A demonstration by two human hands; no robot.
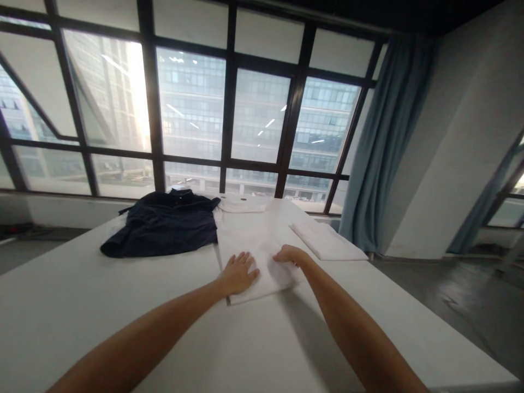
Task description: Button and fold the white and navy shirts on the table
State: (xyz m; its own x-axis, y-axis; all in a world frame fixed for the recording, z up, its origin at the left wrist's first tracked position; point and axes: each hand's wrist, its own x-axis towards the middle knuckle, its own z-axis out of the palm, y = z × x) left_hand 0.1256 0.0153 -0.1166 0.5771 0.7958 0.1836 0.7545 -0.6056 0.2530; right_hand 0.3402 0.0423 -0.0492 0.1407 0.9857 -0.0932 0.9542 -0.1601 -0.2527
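Observation:
A white garment [262, 240], perhaps a shirt, lies partly folded on a white table [188, 338], stretching away from me toward the window. My left hand [239, 274] rests on its near left part, palm down with the fingers spread. At the right side of the cloth, my right hand [290, 255] is closed, its fingers curled around the fabric; the exact grip is partly hidden. A dark navy short-sleeved shirt [167, 226] is laid out to the left, close to the white garment. To the right sits a flat, folded white cloth [331, 241].
Large dark-framed windows [192, 103] stand beyond the table's far end. A blue-grey curtain [380, 147] hangs at the right by a pale pillar [442, 153]. The table's right edge runs diagonally past my right arm, with grey floor [434, 284] beyond it.

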